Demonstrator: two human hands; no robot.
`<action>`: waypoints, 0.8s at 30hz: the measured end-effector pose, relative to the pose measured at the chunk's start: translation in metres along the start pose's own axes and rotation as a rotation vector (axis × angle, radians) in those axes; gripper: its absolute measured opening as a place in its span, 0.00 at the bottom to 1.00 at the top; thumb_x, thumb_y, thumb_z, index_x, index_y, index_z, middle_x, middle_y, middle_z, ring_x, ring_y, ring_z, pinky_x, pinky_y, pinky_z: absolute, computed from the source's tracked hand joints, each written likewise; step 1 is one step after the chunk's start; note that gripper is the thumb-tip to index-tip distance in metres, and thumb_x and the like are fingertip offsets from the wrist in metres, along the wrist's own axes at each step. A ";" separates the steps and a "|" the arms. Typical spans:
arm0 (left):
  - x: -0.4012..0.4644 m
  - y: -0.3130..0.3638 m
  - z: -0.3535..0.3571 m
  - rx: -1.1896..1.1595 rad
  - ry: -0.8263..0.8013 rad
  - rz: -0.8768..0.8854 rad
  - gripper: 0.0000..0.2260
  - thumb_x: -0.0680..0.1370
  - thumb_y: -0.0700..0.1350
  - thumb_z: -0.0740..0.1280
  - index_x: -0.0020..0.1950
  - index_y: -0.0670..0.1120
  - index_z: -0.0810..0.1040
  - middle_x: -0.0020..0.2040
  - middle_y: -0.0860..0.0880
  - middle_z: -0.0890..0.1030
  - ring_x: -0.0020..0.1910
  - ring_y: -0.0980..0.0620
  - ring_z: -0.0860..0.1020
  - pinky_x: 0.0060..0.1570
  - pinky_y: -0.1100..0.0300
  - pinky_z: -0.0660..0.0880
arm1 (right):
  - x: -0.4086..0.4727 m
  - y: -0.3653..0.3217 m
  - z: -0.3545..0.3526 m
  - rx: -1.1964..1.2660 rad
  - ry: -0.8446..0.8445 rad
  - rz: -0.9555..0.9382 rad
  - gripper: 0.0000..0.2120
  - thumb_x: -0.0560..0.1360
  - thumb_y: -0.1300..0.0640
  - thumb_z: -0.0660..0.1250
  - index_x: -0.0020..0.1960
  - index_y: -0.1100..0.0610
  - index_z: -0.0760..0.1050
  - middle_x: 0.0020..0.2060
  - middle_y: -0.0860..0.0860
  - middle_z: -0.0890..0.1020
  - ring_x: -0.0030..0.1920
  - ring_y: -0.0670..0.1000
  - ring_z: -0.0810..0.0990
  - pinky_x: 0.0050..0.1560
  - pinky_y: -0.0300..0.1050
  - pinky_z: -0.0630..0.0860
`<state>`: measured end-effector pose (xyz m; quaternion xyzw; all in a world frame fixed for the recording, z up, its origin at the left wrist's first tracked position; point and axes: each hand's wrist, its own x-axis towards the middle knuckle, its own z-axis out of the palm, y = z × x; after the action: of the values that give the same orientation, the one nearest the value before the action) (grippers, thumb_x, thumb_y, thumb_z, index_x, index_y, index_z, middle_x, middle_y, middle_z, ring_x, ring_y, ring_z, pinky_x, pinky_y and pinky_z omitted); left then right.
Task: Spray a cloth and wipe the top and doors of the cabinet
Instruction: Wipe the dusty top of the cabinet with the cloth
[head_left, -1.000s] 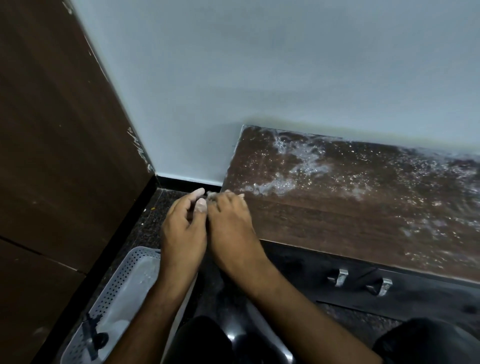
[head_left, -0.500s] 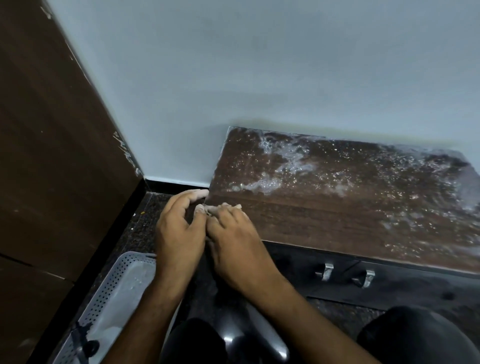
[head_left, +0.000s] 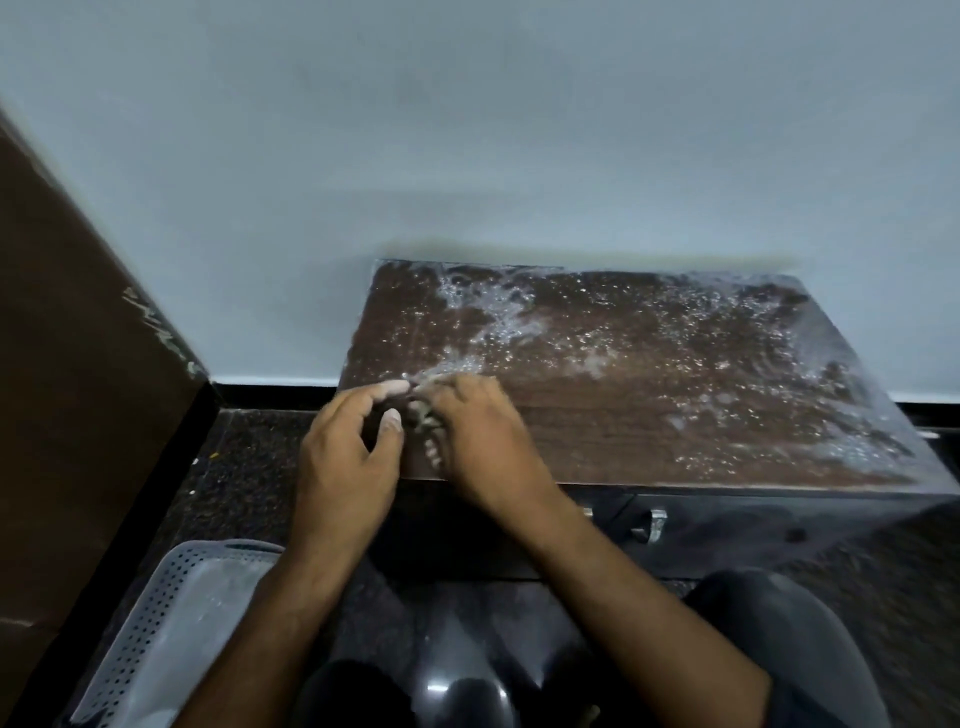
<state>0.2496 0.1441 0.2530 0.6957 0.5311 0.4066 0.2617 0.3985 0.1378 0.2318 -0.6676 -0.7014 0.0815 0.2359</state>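
Note:
A low cabinet stands against the pale wall. Its brown wooden top (head_left: 649, 415) is speckled with white spray droplets and foam, thickest toward the back. Both my hands are at the top's front left corner. My right hand (head_left: 483, 441) lies on the wood with its fingers curled over a small greyish wad of cloth (head_left: 423, 415), most of it hidden. My left hand (head_left: 348, 457) hovers just left of the corner, forefinger and thumb apart, their tips close to the cloth. The dark doors (head_left: 779, 530) below carry metal handles (head_left: 655, 525).
A grey perforated plastic basket (head_left: 171, 623) sits on the dark speckled floor (head_left: 244, 467) at lower left. A tall brown wooden panel (head_left: 78, 415) closes off the left side. My knee (head_left: 769, 649) is in front of the doors at lower right.
Both hands have shifted right from beside the corner onto the cabinet top's corner. My left thumb and forefinger have spread apart. The view has swung right, showing the whole top.

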 end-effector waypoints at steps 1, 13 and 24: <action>0.000 0.003 0.005 0.005 -0.039 0.018 0.12 0.78 0.38 0.66 0.59 0.49 0.82 0.56 0.56 0.82 0.57 0.57 0.78 0.61 0.59 0.73 | -0.002 0.021 -0.012 -0.007 0.033 0.084 0.17 0.80 0.54 0.64 0.69 0.48 0.73 0.63 0.50 0.76 0.63 0.51 0.71 0.68 0.48 0.70; 0.002 0.020 0.050 0.041 -0.141 0.156 0.13 0.80 0.39 0.64 0.64 0.45 0.80 0.62 0.50 0.81 0.63 0.52 0.75 0.66 0.62 0.66 | -0.028 0.010 -0.001 -0.085 0.082 0.145 0.18 0.80 0.58 0.61 0.69 0.57 0.73 0.65 0.55 0.76 0.67 0.57 0.72 0.71 0.54 0.66; -0.002 0.017 0.041 0.007 -0.158 0.129 0.11 0.79 0.39 0.66 0.58 0.49 0.82 0.56 0.58 0.81 0.58 0.57 0.77 0.61 0.60 0.73 | -0.058 0.104 -0.055 -0.127 0.250 0.557 0.19 0.82 0.58 0.62 0.72 0.51 0.71 0.67 0.51 0.74 0.66 0.51 0.67 0.71 0.49 0.67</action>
<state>0.2933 0.1401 0.2438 0.7594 0.4641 0.3646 0.2737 0.5160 0.0804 0.2228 -0.8524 -0.4606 0.0165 0.2468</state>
